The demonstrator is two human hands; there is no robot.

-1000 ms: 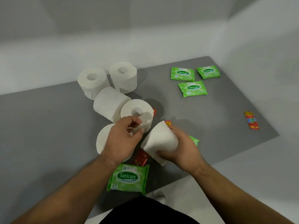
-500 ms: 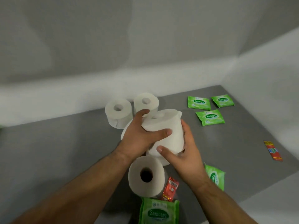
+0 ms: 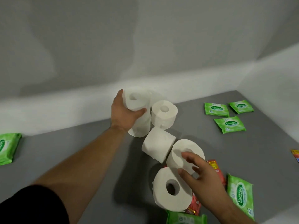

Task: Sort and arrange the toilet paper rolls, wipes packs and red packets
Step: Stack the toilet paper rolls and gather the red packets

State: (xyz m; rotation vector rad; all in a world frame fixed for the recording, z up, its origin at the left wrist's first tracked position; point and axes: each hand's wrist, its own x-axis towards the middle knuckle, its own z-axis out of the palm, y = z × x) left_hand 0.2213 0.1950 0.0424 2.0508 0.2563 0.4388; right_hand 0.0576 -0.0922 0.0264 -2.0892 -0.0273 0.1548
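My left hand (image 3: pixel 125 114) grips a white toilet roll (image 3: pixel 135 99) at the back of the grey mat, held on top of another roll (image 3: pixel 140 128). An upright roll (image 3: pixel 164 113) stands just right of them. A roll on its side (image 3: pixel 157 144) lies in front. My right hand (image 3: pixel 202 180) is open with its fingers spread over a tilted roll (image 3: pixel 179 156) and a near roll (image 3: pixel 171 189). Three green wipes packs (image 3: pixel 229 124) lie at the back right. Red packets (image 3: pixel 213 164) poke out beside and under the near rolls.
Another wipes pack (image 3: pixel 240 193) lies at the right front, one (image 3: pixel 186 219) at the bottom edge and one (image 3: pixel 8 147) at the far left. A red packet (image 3: pixel 295 156) sits at the right edge. The grey mat (image 3: pixel 80 152) ends at a white wall behind.
Both hands held the roll before. My left hand alone has carried it back onto the far roll, and my right hand has let go and dropped toward the near rolls.
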